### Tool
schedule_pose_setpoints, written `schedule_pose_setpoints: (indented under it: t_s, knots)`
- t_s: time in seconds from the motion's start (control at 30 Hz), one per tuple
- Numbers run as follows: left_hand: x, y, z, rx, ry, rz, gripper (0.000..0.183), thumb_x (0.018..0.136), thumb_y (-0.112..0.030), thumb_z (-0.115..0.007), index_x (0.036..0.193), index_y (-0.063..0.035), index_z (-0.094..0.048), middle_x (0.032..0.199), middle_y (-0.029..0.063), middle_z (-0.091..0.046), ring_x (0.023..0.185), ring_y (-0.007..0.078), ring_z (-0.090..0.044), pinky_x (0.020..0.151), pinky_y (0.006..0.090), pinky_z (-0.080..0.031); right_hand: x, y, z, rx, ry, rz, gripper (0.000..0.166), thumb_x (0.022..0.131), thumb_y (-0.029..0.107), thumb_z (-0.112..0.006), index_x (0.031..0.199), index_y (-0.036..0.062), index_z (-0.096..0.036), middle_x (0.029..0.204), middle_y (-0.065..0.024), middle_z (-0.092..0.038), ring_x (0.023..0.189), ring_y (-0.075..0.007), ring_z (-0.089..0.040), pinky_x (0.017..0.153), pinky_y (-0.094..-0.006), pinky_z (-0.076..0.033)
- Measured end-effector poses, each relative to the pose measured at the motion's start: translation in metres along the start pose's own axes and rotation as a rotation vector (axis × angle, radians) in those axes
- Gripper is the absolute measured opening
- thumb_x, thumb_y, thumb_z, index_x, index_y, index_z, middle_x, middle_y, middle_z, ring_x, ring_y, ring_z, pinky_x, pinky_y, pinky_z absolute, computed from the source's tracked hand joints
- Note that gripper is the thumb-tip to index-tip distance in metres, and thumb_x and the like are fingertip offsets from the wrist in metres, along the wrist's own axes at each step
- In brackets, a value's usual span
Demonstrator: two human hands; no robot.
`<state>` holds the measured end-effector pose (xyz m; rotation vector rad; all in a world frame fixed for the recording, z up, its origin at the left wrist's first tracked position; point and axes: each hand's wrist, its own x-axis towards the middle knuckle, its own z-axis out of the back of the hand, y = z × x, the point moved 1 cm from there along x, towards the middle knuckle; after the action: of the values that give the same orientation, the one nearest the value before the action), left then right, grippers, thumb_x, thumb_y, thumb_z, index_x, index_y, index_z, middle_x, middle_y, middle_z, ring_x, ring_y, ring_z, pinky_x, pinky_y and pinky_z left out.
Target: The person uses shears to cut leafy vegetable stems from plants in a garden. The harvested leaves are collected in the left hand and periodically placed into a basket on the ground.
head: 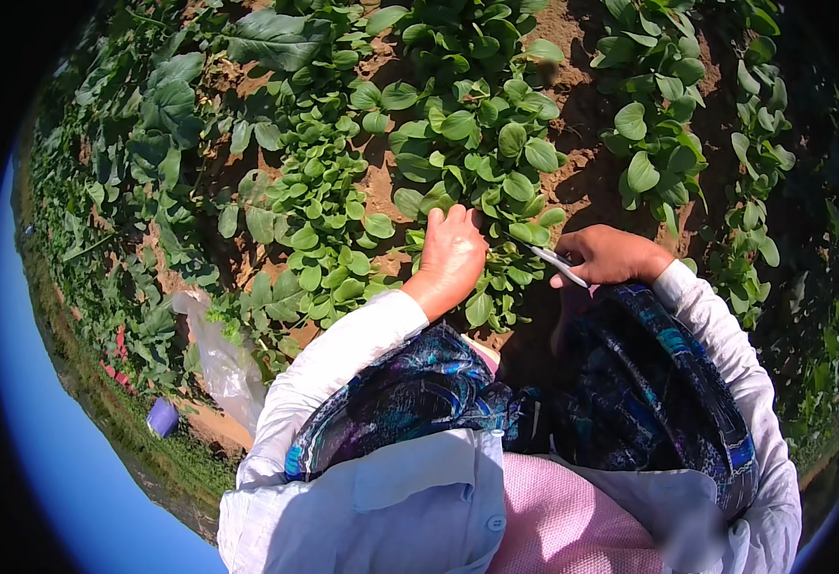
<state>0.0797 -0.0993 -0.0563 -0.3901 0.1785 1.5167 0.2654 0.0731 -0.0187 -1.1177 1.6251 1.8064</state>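
Observation:
My left hand (pixel 455 244) is curled down into a dense row of young leafy greens (pixel 516 186), which look like bok choy. Its fingers close on a plant there, though the fingertips and the stems are hidden. To its right, my right hand (pixel 599 255) grips a slim cutting tool with a pale handle (pixel 559 265). The tool points up and left, and its far end goes in among the leaves close to my left hand. Whether it is a knife or scissors I cannot tell.
More rows of greens (pixel 642 172) grow to the right, with bare brown soil (pixel 577 172) between. Larger-leaved plants (pixel 175 107) stand at left. A clear plastic bag (pixel 222 359) lies left of my sleeve, with a purple container (pixel 162 417) farther off. My patterned trouser knees (pixel 419 394) flank the row.

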Motion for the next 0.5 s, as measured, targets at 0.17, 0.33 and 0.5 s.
schedule_pose_setpoints:
  t_s: [0.17,0.33,0.5]
  knots:
    - [-0.007,0.007,0.000,-0.149,-0.100,0.016,0.012,0.067,-0.015,-0.073,0.076,-0.0095,-0.067,0.088,0.0044,-0.054,0.090,0.0249,-0.050,0.074,0.0396,-0.034,-0.002,-0.002,-0.001,0.037,0.002,0.026,0.061,0.080,0.054,-0.074,0.111,0.0011,-0.066,0.085,-0.0167,-0.068,0.082,-0.0277,-0.066,0.074,-0.0388,-0.050]
    - [-0.016,0.037,0.048,-0.488,-0.058,0.041,0.024,0.061,-0.014,-0.080,0.078,-0.0063,-0.064,0.092,0.0076,-0.056,0.091,0.0261,-0.055,0.077,0.0396,-0.042,0.000,-0.009,-0.003,0.005,-0.005,0.048,0.062,0.081,0.053,-0.074,0.114,0.0018,-0.066,0.084,-0.0152,-0.068,0.078,-0.0245,-0.066,0.071,-0.0367,-0.051]
    - [-0.038,0.114,0.085,-1.294,0.076,0.353,0.023,0.085,-0.009,-0.071,0.105,-0.0003,-0.063,0.097,0.0052,-0.069,0.084,0.0146,-0.065,0.077,0.0289,-0.052,-0.002,-0.005,0.000,0.035,0.040,0.057,0.061,0.083,0.054,-0.071,0.115,0.0021,-0.065,0.083,-0.0141,-0.068,0.077,-0.0236,-0.066,0.070,-0.0369,-0.050]
